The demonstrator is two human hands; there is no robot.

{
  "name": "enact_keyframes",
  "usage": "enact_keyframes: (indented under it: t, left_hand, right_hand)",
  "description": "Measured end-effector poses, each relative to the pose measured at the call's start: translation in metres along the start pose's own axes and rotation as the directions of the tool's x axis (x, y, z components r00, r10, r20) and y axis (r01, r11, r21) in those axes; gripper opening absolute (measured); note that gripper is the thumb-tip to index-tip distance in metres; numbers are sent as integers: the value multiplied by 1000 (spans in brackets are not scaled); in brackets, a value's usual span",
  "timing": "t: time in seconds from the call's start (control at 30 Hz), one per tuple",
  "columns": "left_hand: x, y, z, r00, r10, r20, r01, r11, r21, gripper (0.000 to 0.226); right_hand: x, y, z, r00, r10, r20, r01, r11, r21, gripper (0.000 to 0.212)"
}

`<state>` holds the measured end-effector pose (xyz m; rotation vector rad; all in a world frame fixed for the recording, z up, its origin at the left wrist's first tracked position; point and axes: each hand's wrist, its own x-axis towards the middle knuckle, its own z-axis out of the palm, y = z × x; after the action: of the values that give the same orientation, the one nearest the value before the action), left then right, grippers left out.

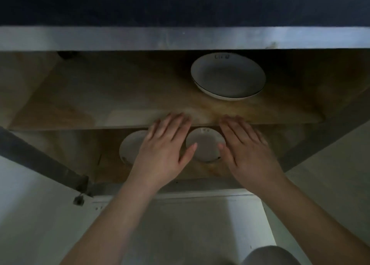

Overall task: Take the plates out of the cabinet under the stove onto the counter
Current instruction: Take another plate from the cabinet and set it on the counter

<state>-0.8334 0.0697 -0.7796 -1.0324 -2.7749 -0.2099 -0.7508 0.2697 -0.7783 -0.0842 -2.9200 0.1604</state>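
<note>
- Nothing is gripped yet: both hands are spread flat, fingers apart, the left hand (166,144) and right hand (245,146) held on either side of a small plate (204,144), apparently so it can be taken from both edges.
- Whether the thumbs are touching that plate's rim cannot be told; they are seen just beside it.
- That plate is seen on the lower shelf (200,170) of the open cabinet, near its front.
- A second small plate (131,146) is seen just to its left on the same shelf, partly hidden behind the left hand.
- Farther back and higher, a larger plate (228,76), perhaps two stacked, is seen on the upper shelf (100,96), toward the right.
- At the far top, a pale counter edge (180,37) is seen, the likely destination; no plate is seen there.
</note>
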Motion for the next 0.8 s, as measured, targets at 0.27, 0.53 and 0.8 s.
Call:
enact_keyframes:
  t: [0.27, 0.53, 0.8]
  left_hand:
    - [2, -7, 21, 996, 45, -73, -44, 999, 20, 66]
    - [3, -4, 19, 987, 47, -152, -51, 998, -23, 55]
    - [16, -5, 9, 993, 24, -116, -23, 1000, 3, 46]
  right_hand:
    - [2, 2, 29, 996, 9, -89, -13, 999, -47, 58]
    - [1, -4, 30, 996, 21, -85, -24, 999, -27, 58]
    - [14, -9, 8, 977, 60, -203, -50, 997, 53, 43]
